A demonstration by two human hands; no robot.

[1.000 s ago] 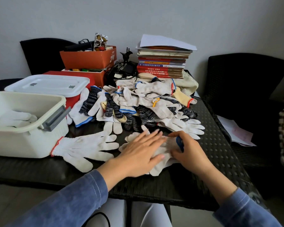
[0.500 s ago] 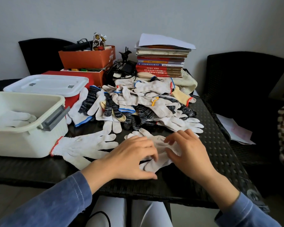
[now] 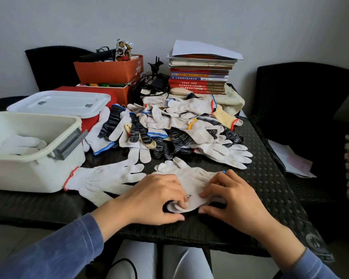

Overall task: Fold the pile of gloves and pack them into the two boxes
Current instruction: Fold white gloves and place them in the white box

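Most of the job is ahead of me: on the black woven bench the heap of white and grey-flecked knitted gloves looks large, the open cream plastic box holds only a glove or two, and the white-lidded box is closed. One white knitted glove lies near me, half folded. My left hand and right hand pinch its near fold with curled fingers. A second ago my left palm lay flat on it.
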